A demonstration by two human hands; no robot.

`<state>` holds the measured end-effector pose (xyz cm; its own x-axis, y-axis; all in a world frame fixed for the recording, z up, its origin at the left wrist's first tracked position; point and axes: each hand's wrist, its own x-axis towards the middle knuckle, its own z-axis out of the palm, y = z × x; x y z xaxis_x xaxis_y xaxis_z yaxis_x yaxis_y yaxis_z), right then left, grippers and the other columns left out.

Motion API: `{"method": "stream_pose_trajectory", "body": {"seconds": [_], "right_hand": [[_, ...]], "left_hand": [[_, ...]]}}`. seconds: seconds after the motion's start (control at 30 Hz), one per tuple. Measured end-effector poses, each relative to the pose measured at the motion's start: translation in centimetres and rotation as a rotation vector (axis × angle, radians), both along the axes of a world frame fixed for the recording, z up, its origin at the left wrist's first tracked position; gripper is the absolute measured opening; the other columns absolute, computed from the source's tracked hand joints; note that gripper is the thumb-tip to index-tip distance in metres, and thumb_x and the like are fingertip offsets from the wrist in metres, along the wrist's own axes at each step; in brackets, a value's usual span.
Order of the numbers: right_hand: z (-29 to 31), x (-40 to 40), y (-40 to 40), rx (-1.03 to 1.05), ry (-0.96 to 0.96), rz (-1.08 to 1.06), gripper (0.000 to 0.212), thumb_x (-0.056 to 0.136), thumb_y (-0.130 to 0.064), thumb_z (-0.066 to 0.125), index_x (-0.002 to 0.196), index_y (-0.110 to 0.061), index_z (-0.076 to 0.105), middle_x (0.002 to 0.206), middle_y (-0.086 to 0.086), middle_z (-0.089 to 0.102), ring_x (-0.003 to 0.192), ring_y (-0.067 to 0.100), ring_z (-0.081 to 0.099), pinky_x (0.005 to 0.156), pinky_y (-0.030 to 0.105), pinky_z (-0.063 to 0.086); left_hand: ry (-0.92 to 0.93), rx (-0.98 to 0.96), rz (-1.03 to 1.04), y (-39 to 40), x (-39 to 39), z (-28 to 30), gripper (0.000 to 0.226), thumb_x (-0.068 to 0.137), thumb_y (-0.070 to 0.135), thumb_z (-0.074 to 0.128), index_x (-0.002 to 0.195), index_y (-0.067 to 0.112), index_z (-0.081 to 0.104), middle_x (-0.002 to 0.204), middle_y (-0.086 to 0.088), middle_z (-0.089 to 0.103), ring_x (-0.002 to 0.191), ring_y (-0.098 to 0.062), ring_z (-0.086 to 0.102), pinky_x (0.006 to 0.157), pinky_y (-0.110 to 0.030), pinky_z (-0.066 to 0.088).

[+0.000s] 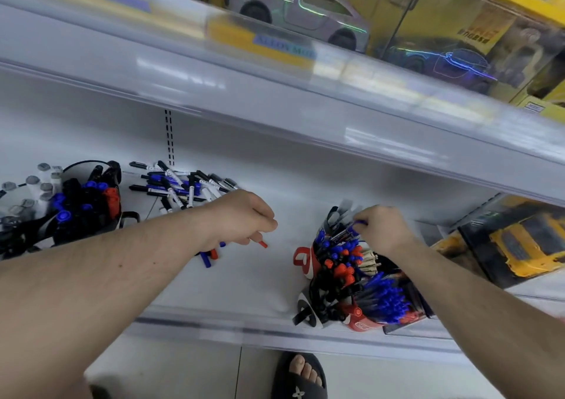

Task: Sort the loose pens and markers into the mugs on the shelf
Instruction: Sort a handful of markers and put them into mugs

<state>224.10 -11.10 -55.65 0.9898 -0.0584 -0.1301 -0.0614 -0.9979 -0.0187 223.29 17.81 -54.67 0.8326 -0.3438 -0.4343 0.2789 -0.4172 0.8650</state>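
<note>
— Blue and red pens (pixel 211 253), where?
— Clutched in the left hand (pixel 244 218). Loose markers (pixel 180 184) lie behind it.
— Right hand (pixel 382 230)?
— Pinching a blue pen (pixel 356 226) above the red mug (pixel 308 264).

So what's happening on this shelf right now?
A person is sorting pens on a white shelf. The left hand grips a small bunch of red- and blue-capped pens just above the shelf. The right hand pinches a blue pen over the group of full mugs on the right. A loose pile of markers lies at the back left, unsorted, beside more filled mugs on the far left.
</note>
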Motion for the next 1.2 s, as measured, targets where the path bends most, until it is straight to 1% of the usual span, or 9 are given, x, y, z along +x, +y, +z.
{"method": "stream_pose_trajectory", "body": {"seconds": [0.1,0.23,0.5,0.63,0.77,0.87,0.97,1.07,1.2], "right_hand": [[-1.2,0.2,0.4,0.024,0.050,-0.008,0.020,0.093,-0.019,0.059,0.101,-0.008,0.075,0.105,0.009,0.072,0.092,0.024,0.064,0.085,0.031,0.050],[-1.0,0.8,0.7,0.062,0.037,-0.006,0.023,0.093,-0.020,0.062,0.112,-0.016,0.075,0.118,-0.001,0.070,0.108,0.018,0.062,0.094,0.022,0.043],[-3.8,1.0,0.3,0.009,0.189,0.012,0.032,0.098,-0.022,0.057,0.128,-0.013,0.065,0.133,0.004,0.062,0.123,0.019,0.055,0.100,0.021,0.039],[-5.1,1.7,0.5,-0.038,0.227,0.038,0.027,0.099,-0.026,0.055,0.119,-0.015,0.070,0.121,0.004,0.069,0.108,0.020,0.060,0.080,0.020,0.043],[-5.5,2.4,0.5,0.007,0.257,0.010,0.026,0.101,-0.027,0.052,0.093,-0.016,0.074,0.086,0.000,0.067,0.082,0.016,0.053,0.055,0.016,0.032],[-5.6,2.5,0.5,-0.025,0.311,0.050,0.029,0.103,-0.027,0.046,0.109,-0.017,0.072,0.112,0.004,0.069,0.100,0.020,0.059,0.075,0.020,0.039],[-5.1,2.7,1.5,-0.140,0.213,0.168,0.032,0.104,-0.030,0.042,0.116,-0.016,0.068,0.121,0.008,0.061,0.108,0.022,0.057,0.081,0.024,0.040],[-3.5,2.7,5.5,-0.150,0.102,0.302,0.032,0.102,-0.033,0.042,0.114,-0.014,0.065,0.116,0.006,0.057,0.109,0.026,0.057,0.079,0.029,0.044],[-4.5,3.3,13.4,-0.035,0.273,0.383,0.042,0.097,-0.039,0.050,0.135,-0.022,0.056,0.132,0.004,0.053,0.121,0.024,0.051,0.096,0.030,0.043]], "left_hand": [[-0.016,0.018,0.004,0.3,-0.2,0.1,0.009,0.090,0.021,0.067,0.097,0.024,0.063,0.100,0.002,0.067,0.086,-0.010,0.068,0.070,-0.023,0.053],[-0.018,0.063,-0.018,0.8,-0.4,-0.2,0.018,0.090,0.020,0.067,0.108,0.019,0.066,0.101,0.000,0.069,0.087,-0.012,0.069,0.077,-0.028,0.056],[-0.013,0.116,-0.068,0.0,-0.7,-0.4,0.028,0.091,0.019,0.065,0.119,0.017,0.063,0.088,0.005,0.067,0.072,-0.004,0.062,0.050,-0.014,0.044],[-0.017,0.125,-0.081,-0.8,-0.7,-0.2,0.030,0.092,0.019,0.065,0.122,0.017,0.061,0.097,-0.002,0.068,0.067,-0.002,0.058,0.038,-0.008,0.036],[-0.022,0.153,-0.100,-0.8,-0.6,-0.3,0.033,0.092,0.019,0.064,0.124,0.016,0.061,0.095,-0.001,0.067,0.067,-0.003,0.057,0.038,-0.009,0.036],[-0.020,0.175,-0.124,-0.1,-0.5,0.0,0.031,0.092,0.020,0.064,0.122,0.016,0.061,0.089,0.007,0.064,0.070,-0.002,0.060,0.048,-0.013,0.045],[-0.045,0.198,-0.115,2.2,0.0,0.5,0.031,0.090,0.022,0.066,0.121,0.018,0.063,0.101,0.004,0.067,0.086,-0.008,0.067,0.076,-0.030,0.056],[-0.097,0.281,-0.078,5.5,0.4,0.9,0.028,0.088,0.023,0.068,0.116,0.020,0.065,0.107,0.001,0.069,0.089,-0.013,0.070,0.079,-0.031,0.056],[-0.119,0.378,-0.001,10.0,0.2,1.4,0.034,0.090,0.025,0.067,0.122,0.016,0.061,0.113,0.000,0.065,0.092,-0.015,0.068,0.076,-0.025,0.052]]}}
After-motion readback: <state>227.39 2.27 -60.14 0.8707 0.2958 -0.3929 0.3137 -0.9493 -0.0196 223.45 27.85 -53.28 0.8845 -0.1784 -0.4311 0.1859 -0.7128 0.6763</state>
